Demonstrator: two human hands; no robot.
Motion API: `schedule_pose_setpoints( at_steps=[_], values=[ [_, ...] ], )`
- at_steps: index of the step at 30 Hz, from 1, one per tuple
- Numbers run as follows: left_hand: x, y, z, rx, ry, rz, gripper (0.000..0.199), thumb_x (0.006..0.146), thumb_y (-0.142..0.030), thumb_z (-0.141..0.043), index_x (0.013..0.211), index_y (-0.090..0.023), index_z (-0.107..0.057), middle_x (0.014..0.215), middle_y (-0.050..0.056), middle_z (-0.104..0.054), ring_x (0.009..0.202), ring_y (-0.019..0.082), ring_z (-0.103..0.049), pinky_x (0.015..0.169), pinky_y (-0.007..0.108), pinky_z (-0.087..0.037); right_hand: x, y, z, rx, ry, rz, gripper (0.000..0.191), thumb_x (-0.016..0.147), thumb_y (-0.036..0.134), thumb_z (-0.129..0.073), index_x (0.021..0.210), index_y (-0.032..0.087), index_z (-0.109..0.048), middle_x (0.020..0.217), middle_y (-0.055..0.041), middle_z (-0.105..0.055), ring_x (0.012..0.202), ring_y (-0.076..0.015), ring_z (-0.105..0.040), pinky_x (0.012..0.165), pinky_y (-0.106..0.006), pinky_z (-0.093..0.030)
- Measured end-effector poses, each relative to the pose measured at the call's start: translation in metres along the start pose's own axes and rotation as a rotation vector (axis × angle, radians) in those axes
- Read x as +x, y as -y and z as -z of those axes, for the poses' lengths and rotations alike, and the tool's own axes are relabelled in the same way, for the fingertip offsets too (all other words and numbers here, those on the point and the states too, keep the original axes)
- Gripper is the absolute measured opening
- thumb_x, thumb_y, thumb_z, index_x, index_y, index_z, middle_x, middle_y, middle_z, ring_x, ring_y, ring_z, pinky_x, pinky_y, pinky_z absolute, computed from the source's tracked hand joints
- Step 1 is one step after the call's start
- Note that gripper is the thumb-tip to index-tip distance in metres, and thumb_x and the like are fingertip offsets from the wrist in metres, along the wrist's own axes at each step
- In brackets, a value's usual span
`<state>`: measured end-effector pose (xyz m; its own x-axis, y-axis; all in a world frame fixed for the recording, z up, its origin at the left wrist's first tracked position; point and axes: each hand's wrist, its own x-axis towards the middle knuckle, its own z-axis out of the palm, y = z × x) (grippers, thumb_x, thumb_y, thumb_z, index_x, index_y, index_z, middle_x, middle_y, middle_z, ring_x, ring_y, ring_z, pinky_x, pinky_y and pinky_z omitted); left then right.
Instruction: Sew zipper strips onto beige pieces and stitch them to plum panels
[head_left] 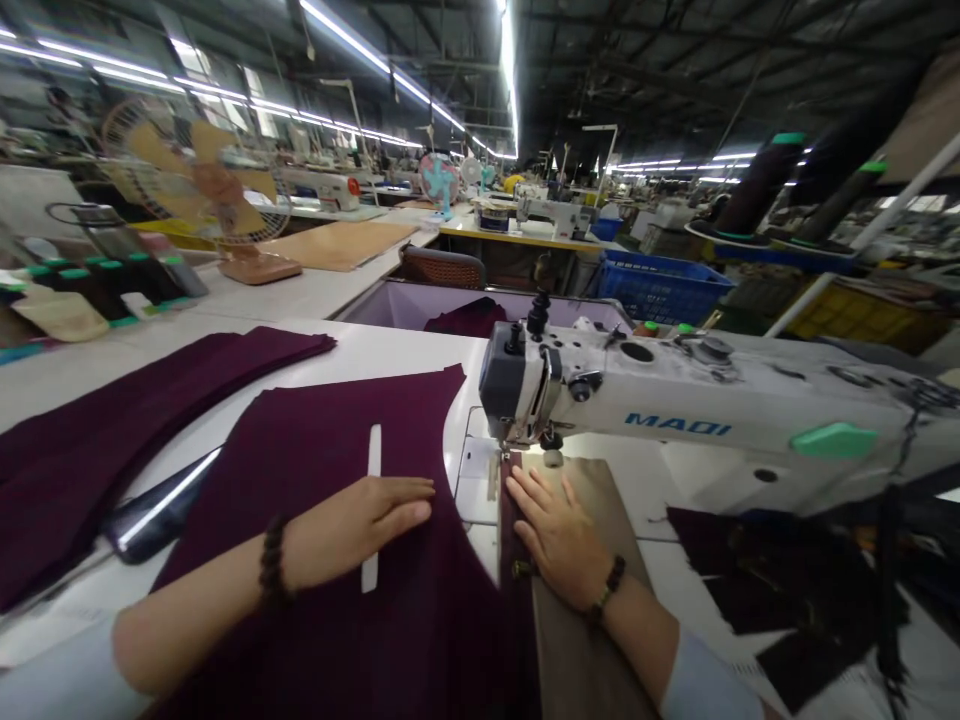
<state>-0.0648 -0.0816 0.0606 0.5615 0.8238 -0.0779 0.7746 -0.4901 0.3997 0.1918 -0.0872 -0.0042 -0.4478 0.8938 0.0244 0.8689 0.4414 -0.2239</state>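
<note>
My left hand (pixel 367 525) rests on a dark maroon fabric panel (pixel 315 450) with its fingers stretched out. Under that hand, a narrow white strip (pixel 375 450) crosses the panel; its middle is covered. My right hand (pixel 559 540) is spread flat beside the needle of a white sewing machine (pixel 675 400). Beneath its palm lies a grey-brown flat piece (pixel 600 620), fabric or board, I cannot tell which. Its fingertips reach the edge of a narrow maroon strip (pixel 516 600) that runs back under the presser foot (pixel 506 452).
More maroon fabric (pixel 150 400) lies at left, near a dark glossy object (pixel 161 510). Dark fabric scraps (pixel 810 580) sit under the machine's arm at right. Beyond are a fan (pixel 210 190), thread cones (pixel 97 285), a lilac bin (pixel 382 305) and a blue basket (pixel 660 290).
</note>
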Motion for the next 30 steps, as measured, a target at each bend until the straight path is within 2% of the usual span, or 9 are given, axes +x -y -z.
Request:
schedule_pose_setpoints(
  at_steps=[1,3,7,10,13,16,20,24,30],
  values=[
    [-0.009,-0.005,-0.008,0.011,0.053,-0.060,0.047,0.090,-0.049,-0.036,0.124,-0.019,-0.049,0.127,0.007,-0.052,0.113,0.022,-0.052,0.093,0.032,-0.043,0.000,0.000,0.000,0.007,-0.001,-0.001,0.049,0.088,0.023,-0.036,0.136,0.021,-0.031,0.142,-0.0039,-0.027,0.131,-0.0216,-0.022,0.106,-0.052,-0.017],
    [-0.026,-0.018,-0.031,0.123,0.089,-0.137,0.063,0.082,-0.048,-0.052,0.135,-0.018,-0.034,0.140,0.012,-0.031,0.127,0.028,-0.032,0.101,0.043,-0.032,0.000,-0.001,-0.002,0.021,-0.010,0.000,0.049,0.088,0.023,-0.036,0.136,0.021,-0.030,0.142,-0.0035,-0.027,0.132,-0.0207,-0.021,0.106,-0.052,-0.016],
    [-0.043,-0.037,-0.075,0.347,0.226,-0.184,0.067,0.075,-0.028,-0.064,0.134,-0.020,-0.035,0.141,0.014,-0.025,0.128,0.036,-0.025,0.101,0.058,-0.023,0.000,-0.003,-0.003,0.033,-0.048,0.006,0.047,0.089,0.026,-0.034,0.136,0.024,-0.030,0.142,-0.0002,-0.027,0.132,-0.0181,-0.020,0.107,-0.050,-0.015],
    [-0.049,-0.028,-0.085,0.328,0.173,-0.247,0.066,0.078,-0.022,-0.059,0.136,-0.025,-0.029,0.142,0.010,-0.025,0.128,0.032,-0.026,0.101,0.056,-0.025,-0.004,-0.001,-0.003,0.019,-0.064,0.010,0.046,0.089,0.026,-0.034,0.136,0.023,-0.031,0.142,-0.0009,-0.028,0.132,-0.0186,-0.020,0.107,-0.050,-0.015],
    [-0.056,-0.011,-0.072,0.164,0.058,-0.319,0.052,0.088,-0.025,-0.046,0.136,-0.033,-0.026,0.142,0.001,-0.029,0.128,0.024,-0.031,0.102,0.047,-0.031,-0.015,0.003,-0.007,-0.003,-0.062,0.022,0.046,0.090,0.026,-0.034,0.136,0.022,-0.032,0.142,-0.0023,-0.028,0.132,-0.0198,-0.020,0.107,-0.051,-0.016],
    [-0.052,-0.012,-0.047,-0.040,-0.016,-0.251,0.040,0.094,-0.032,-0.035,0.134,-0.035,-0.032,0.140,-0.003,-0.034,0.125,0.018,-0.037,0.101,0.034,-0.036,-0.028,0.005,-0.020,-0.041,-0.064,0.038,0.046,0.090,0.027,-0.034,0.136,0.024,-0.030,0.141,-0.0027,-0.030,0.131,-0.0207,-0.022,0.106,-0.051,-0.017],
    [-0.018,-0.042,-0.016,-0.226,0.126,-0.264,0.037,0.093,-0.033,-0.035,0.129,-0.028,-0.042,0.133,-0.002,-0.044,0.118,0.016,-0.046,0.098,0.029,-0.038,-0.037,0.006,-0.039,-0.108,-0.123,0.070,0.048,0.092,0.032,-0.033,0.139,0.029,-0.022,0.143,-0.0001,-0.025,0.132,-0.0232,-0.020,0.105,-0.055,-0.017],
    [0.014,-0.061,-0.006,-0.342,0.201,-0.327,0.036,0.091,-0.023,-0.037,0.125,-0.020,-0.048,0.129,0.002,-0.050,0.116,0.017,-0.048,0.099,0.028,-0.037,-0.036,0.007,-0.043,-0.157,-0.149,0.067,0.050,0.092,0.033,-0.035,0.139,0.035,-0.017,0.144,0.0028,-0.022,0.131,-0.0252,-0.022,0.103,-0.057,-0.020],
    [0.013,-0.064,0.003,-0.510,0.305,-0.366,0.034,0.091,-0.024,-0.041,0.125,-0.022,-0.049,0.123,0.004,-0.055,0.111,0.017,-0.053,0.095,0.026,-0.040,-0.030,-0.001,-0.032,-0.147,-0.016,0.083,0.048,0.092,0.035,-0.035,0.138,0.031,-0.023,0.141,0.0022,-0.031,0.129,-0.0251,-0.026,0.103,-0.054,-0.027]
  ],
)
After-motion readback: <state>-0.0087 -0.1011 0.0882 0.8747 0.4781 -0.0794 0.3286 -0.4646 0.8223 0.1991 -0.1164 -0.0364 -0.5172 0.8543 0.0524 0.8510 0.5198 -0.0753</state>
